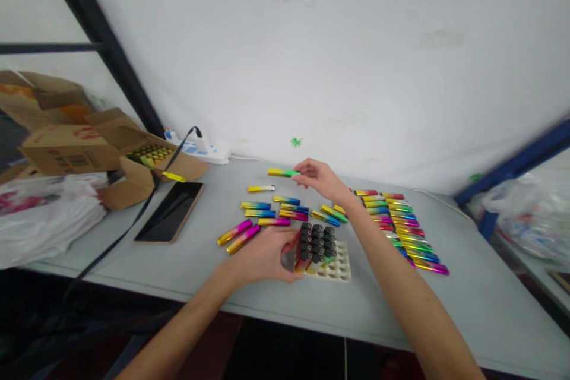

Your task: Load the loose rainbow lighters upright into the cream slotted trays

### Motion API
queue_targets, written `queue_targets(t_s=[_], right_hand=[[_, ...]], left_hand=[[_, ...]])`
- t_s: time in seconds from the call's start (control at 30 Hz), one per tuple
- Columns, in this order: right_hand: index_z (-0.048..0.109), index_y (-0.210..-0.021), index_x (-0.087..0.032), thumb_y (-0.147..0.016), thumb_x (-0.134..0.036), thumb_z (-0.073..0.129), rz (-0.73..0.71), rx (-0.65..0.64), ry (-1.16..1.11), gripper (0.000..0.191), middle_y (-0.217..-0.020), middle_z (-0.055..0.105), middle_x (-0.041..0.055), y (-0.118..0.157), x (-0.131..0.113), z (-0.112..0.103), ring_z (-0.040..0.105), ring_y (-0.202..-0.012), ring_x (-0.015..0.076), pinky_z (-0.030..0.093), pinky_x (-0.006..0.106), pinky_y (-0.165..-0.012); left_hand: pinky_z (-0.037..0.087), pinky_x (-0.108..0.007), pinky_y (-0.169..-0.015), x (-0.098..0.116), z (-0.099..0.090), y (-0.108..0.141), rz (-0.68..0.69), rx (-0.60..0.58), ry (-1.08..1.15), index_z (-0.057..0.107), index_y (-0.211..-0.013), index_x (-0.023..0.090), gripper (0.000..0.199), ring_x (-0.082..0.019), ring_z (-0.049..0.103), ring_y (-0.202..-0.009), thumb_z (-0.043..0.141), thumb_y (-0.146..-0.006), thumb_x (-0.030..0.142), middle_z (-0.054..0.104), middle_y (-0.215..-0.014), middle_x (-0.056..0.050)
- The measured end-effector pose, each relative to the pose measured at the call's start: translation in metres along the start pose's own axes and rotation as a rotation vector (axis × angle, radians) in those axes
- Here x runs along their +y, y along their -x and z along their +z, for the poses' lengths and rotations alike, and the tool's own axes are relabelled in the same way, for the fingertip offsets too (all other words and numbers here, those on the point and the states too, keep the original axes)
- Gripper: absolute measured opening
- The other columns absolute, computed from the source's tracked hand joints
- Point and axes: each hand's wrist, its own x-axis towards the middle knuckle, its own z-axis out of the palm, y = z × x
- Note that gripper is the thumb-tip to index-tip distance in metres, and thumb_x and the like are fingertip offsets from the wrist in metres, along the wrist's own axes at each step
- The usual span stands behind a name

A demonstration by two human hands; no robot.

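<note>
My left hand [272, 254] is curved round the left side of a white tray with holes [341, 267]. Several tubes with black tops [317, 242] stand upright in the tray's left part. My right hand [319, 178] reaches toward the wall, its fingertips pinching the right end of a yellow-green metallic tube [280, 172]. Below that tube lies a gold tube with a silver end [260, 189]. More shiny coloured tubes [290, 211] lie loose between the hands, with two magenta-gold ones [234, 232] by my left hand.
Rows of coloured tubes [405, 228] lie at the right. To the left are a dark tablet [170, 212], a black strap [133, 222], an open cardboard box [133, 184], plastic bags [48, 214] and a power strip [214, 153]. The grey table [187, 267] meets a white wall.
</note>
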Motion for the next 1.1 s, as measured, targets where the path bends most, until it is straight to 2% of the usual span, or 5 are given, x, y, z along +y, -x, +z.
queue_targets(t_s=[0.27,0.5,0.7,0.9,1.1], right_hand=[[0.072,-0.102,-0.026,-0.077,-0.055,0.087,0.092,0.504,-0.612,0.041,-0.097,0.072,0.0015,0.073,-0.006,-0.064,0.069,-0.095,0.0169,0.058,0.030,-0.084],[0.059,-0.101,-0.026,-0.080,-0.049,0.089,0.168,0.431,-0.785,0.043,-0.091,0.070,-0.0014,0.110,0.007,-0.066,0.067,-0.073,0.0146,0.061,0.031,-0.069],[0.060,-0.104,-0.025,-0.088,-0.060,0.078,0.249,0.353,-0.614,0.042,-0.074,0.062,-0.0071,0.110,0.000,-0.050,0.031,-0.046,0.0045,0.020,0.018,-0.040],[0.070,-0.103,-0.017,-0.087,-0.053,0.080,0.194,0.207,-0.479,0.040,-0.100,0.076,0.0077,0.110,0.005,-0.045,0.045,-0.060,0.0078,0.036,0.024,-0.052],[0.062,-0.117,-0.027,-0.095,-0.067,0.063,0.212,0.215,-0.395,0.046,-0.077,0.068,-0.0031,0.113,0.003,-0.041,0.038,-0.048,0.0089,0.028,0.024,-0.046]], left_hand=[[0.044,-0.028,-0.068,0.004,-0.003,-0.047,0.091,-0.098,-0.105,0.063,-0.081,0.020,0.030,-0.020,0.061,-0.073,0.086,-0.069,0.035,0.067,-0.079,0.001],[0.039,-0.026,-0.057,-0.004,0.010,-0.045,0.003,-0.035,-0.110,0.059,-0.086,0.022,0.032,-0.016,0.054,-0.062,0.082,-0.072,0.040,0.063,-0.075,0.003],[0.037,-0.025,-0.055,-0.004,0.015,-0.040,-0.048,0.008,-0.141,0.059,-0.090,0.023,0.037,-0.014,0.051,-0.058,0.082,-0.073,0.046,0.060,-0.071,0.005],[0.040,-0.027,-0.059,0.002,0.011,-0.040,-0.035,0.039,-0.190,0.055,-0.084,0.022,0.033,-0.015,0.054,-0.062,0.080,-0.075,0.041,0.060,-0.073,0.004],[0.041,-0.027,-0.062,0.002,0.009,-0.039,-0.022,0.047,-0.218,0.054,-0.083,0.022,0.028,-0.017,0.056,-0.066,0.077,-0.077,0.038,0.062,-0.076,0.002]])
